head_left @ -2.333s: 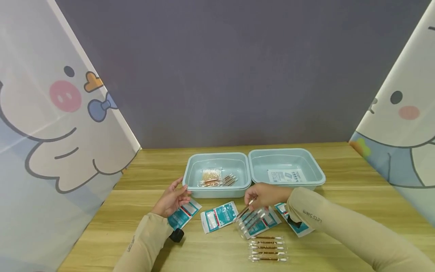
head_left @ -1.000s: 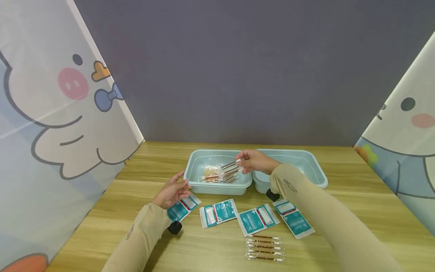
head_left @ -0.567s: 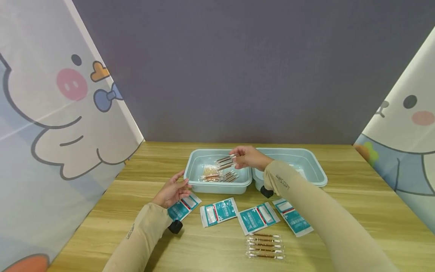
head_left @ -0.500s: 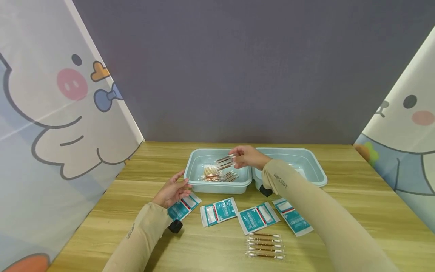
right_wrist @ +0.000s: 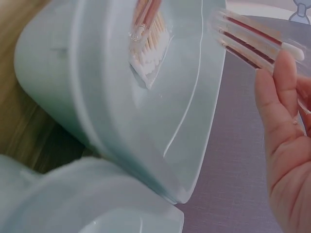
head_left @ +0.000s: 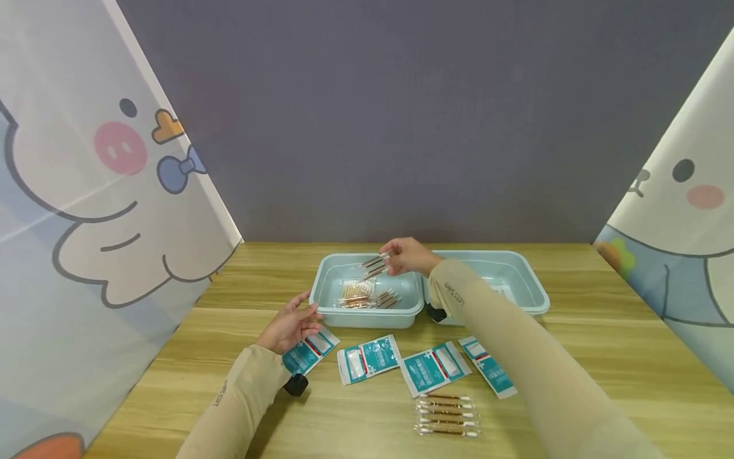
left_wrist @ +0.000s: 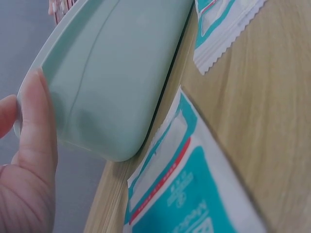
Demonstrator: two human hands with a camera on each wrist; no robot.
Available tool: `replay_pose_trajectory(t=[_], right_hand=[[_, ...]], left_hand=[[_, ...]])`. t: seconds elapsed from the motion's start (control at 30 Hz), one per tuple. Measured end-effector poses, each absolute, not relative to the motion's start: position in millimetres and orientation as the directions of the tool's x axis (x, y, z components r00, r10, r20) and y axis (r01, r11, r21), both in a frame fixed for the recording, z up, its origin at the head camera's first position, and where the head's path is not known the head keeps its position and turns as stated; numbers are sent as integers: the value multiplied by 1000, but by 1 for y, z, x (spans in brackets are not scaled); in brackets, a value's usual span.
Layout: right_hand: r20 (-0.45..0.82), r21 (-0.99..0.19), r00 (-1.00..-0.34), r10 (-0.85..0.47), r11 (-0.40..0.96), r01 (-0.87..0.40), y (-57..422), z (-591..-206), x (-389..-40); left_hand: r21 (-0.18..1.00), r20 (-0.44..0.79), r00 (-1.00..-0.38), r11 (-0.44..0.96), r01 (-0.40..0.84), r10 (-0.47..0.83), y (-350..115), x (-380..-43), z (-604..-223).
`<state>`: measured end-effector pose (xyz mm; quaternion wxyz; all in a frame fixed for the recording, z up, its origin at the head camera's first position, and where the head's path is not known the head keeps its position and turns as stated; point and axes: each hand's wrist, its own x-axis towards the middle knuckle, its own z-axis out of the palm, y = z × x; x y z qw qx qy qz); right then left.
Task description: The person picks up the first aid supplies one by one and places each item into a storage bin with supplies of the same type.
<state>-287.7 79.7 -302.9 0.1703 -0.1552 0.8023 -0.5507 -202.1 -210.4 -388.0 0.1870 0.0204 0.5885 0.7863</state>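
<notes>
My right hand [head_left: 410, 256] pinches a clear-wrapped strip of brown-stemmed cotton swabs [head_left: 374, 266] above the left light-blue plastic basin [head_left: 369, 320]. In the right wrist view the strip [right_wrist: 252, 46] slants out from between thumb and fingers, one white tip near the fingertips. My left hand [head_left: 289, 325] holds that basin's near left corner; the left wrist view shows thumb and finger on either side of its rim [left_wrist: 30, 73]. Inside the basin lie a flat pack of pale wooden swabs [head_left: 351, 289] and, beside it, more wrapped brown swabs [head_left: 388, 298].
Against the left basin stands a second blue basin [head_left: 530, 280] with a white printed packet [head_left: 503, 291] inside. Several teal-and-white packets [head_left: 436, 368] lie in a row in front. Nearer is another strip of brown swabs [head_left: 446, 415]. A grey wall [head_left: 401, 127] rises behind the table.
The right hand has carried the swab strip from over the teal packets to above the left basin, then slightly farther up and left. The left hand stays at the basin's corner.
</notes>
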Motion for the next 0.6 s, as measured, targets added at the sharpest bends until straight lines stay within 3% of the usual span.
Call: replay_pose_trajectory(t=[0.6], right_hand=[[-117, -925, -886, -449, 374, -67, 61, -309, -300]], left_hand=[[931, -179, -926, -248, -268, 332, -213, -203, -389]])
